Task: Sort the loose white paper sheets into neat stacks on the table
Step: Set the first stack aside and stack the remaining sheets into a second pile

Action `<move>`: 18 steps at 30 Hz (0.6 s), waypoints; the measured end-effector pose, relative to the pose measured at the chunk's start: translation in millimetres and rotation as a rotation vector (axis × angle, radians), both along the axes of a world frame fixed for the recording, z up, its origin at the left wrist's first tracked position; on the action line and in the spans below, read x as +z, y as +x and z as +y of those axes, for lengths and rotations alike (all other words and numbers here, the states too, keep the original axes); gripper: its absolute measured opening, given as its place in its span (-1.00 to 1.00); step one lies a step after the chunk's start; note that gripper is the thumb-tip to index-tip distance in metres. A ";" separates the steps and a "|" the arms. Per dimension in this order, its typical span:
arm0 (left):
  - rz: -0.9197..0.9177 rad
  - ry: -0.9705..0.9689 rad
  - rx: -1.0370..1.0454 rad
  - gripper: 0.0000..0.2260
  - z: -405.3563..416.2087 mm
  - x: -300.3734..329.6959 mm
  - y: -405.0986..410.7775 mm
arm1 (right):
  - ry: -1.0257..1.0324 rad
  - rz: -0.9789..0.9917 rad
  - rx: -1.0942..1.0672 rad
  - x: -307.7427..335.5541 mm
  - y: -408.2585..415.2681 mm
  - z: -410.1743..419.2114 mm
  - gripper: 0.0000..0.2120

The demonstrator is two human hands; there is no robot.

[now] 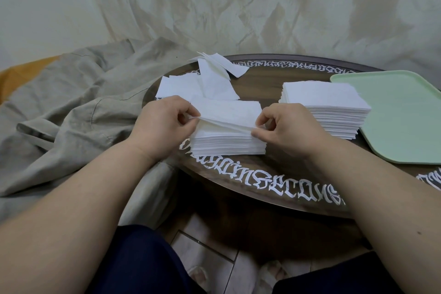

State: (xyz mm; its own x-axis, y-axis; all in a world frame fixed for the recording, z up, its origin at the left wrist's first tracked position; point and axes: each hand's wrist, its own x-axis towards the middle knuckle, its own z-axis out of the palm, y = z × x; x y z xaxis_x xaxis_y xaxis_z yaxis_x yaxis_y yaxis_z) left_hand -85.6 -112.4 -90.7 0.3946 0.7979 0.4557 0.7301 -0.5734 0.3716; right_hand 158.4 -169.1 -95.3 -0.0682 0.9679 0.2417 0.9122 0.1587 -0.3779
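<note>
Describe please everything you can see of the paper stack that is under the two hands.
The near stack is a thick, fairly even pile of square white sheets, soft like tissue, lying flat on the dark round table near its front edge. Its top sheet is lifted along the near edge: the left hand and the right hand each pinch a near corner. Loose sheets lie just behind it.

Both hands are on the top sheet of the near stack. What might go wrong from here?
1. The left hand and right hand pinch the top sheet at opposite corners; pulling apart may tear it.
2. Sheets beneath may drag along, skewing the near stack.
3. The loose sheets overhang the table at its far edge and may slip off.
</note>
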 end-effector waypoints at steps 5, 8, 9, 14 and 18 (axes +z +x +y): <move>0.028 -0.123 -0.046 -0.98 -2.0 0.4 -1.3 | -0.009 0.004 0.003 -0.5 -0.2 -1.0 -0.84; 0.114 -0.208 -0.037 -0.91 -2.4 -1.4 -2.6 | -0.017 -0.005 0.007 -0.1 0.1 -0.8 -0.83; 0.123 -0.226 -0.034 -0.90 -2.3 -2.0 -2.7 | -0.018 -0.007 0.009 0.0 -0.1 -0.7 -0.82; 0.101 -0.240 -0.021 -0.89 -1.0 -3.2 -2.5 | -0.015 0.005 0.016 0.6 -0.3 -0.7 -0.88; 0.077 -0.209 -0.008 -0.90 0.1 -5.1 -3.6 | 0.005 0.043 0.024 2.2 0.3 -1.8 -0.92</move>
State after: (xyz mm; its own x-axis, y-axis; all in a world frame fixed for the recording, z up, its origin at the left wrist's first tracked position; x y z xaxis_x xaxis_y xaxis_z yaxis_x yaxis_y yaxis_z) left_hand -89.2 -112.3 -95.8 0.4286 0.8686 0.2486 0.7569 -0.4954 0.4262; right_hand 158.7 -170.9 -93.1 -0.0811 0.9650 0.2494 0.8908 0.1824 -0.4161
